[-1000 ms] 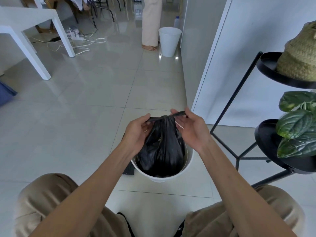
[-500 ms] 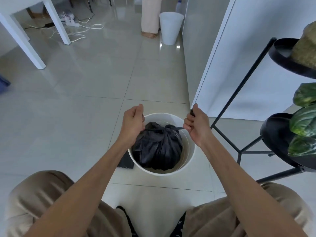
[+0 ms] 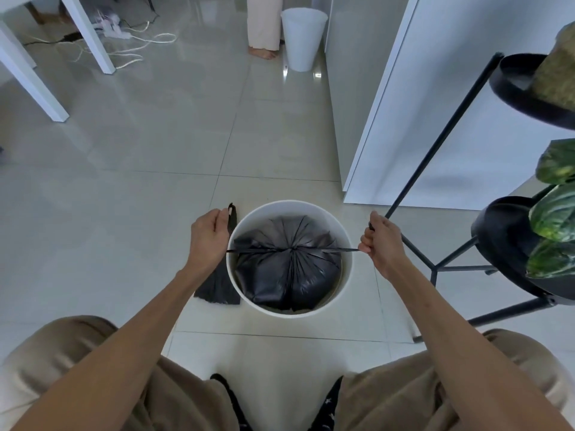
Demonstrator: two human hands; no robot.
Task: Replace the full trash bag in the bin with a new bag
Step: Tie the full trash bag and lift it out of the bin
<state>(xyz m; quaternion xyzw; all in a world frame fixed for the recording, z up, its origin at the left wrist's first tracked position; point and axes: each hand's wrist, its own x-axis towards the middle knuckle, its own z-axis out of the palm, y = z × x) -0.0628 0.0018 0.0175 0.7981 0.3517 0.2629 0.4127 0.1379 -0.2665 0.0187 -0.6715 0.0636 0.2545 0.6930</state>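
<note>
Both hands, left (image 3: 209,234) and right (image 3: 380,241), have pulled apart, each clenched on a tie end to cinch the full bag (image 3: 287,265) inside the bin (image 3: 346,275).

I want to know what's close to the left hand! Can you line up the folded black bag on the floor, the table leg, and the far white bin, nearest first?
From the left hand:
1. Folded bag, on the floor just beneath the wrist, left of the near bin.
2. Table leg, up-left across the floor.
3. Far bin, at the top by the wall.
</note>
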